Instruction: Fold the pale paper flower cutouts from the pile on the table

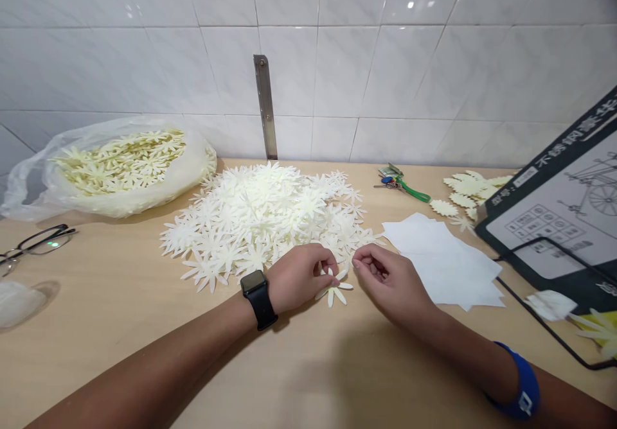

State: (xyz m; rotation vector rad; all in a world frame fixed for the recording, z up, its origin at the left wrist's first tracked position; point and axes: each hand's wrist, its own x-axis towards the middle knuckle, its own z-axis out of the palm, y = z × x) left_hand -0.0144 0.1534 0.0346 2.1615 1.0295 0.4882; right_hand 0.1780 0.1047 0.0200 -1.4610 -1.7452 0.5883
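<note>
My left hand [301, 276], with a black watch on its wrist, is curled with its fingertips pinching a white flower-shaped cutout [335, 291] that lies on the wooden table [144, 313]. My right hand [388, 278], a blue band on that forearm, is loosely curled just right of the cutout, fingertips close together and nothing visible in them. Both hands sit at the near edge of a large pile of white flower cutouts [263, 217].
A clear plastic bag of yellowish cutouts [120, 162] lies back left. Glasses [33, 244] rest at the left edge. White paper sheets [443, 259] lie right of my hands, with keys [398, 182], a few cutouts [465, 191] and a dark printed box [563, 210] beyond.
</note>
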